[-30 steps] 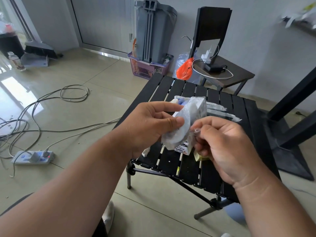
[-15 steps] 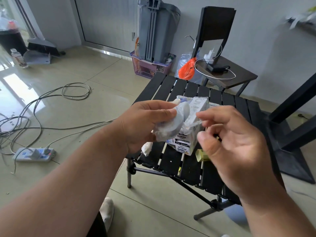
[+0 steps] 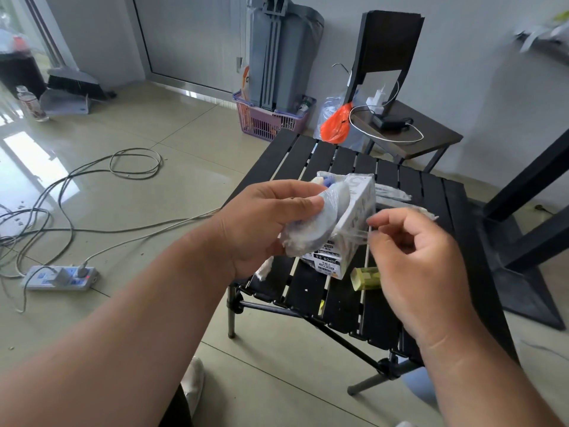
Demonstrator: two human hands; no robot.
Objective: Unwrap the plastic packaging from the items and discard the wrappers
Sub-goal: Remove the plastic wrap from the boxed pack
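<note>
The round thing (image 3: 311,224) in the left hand (image 3: 264,223) looks like smooth grey plastic under a thin, glossy clear film (image 3: 354,234) that crinkles where the right hand (image 3: 421,266) pinches it. At 12 o'clock from that, the white box (image 3: 358,211) is matt printed card. The worktop (image 3: 338,161) is black slats, matt finish, on metal tube legs. Floor tiles (image 3: 184,143) at 10 o'clock are super glossy. The purple basket (image 3: 268,123) is plastic mesh.

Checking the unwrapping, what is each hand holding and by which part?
Left hand grips the wrapped disc at its upper left rim. Right hand pinches the film stretched off it, at the film's free end.
</note>
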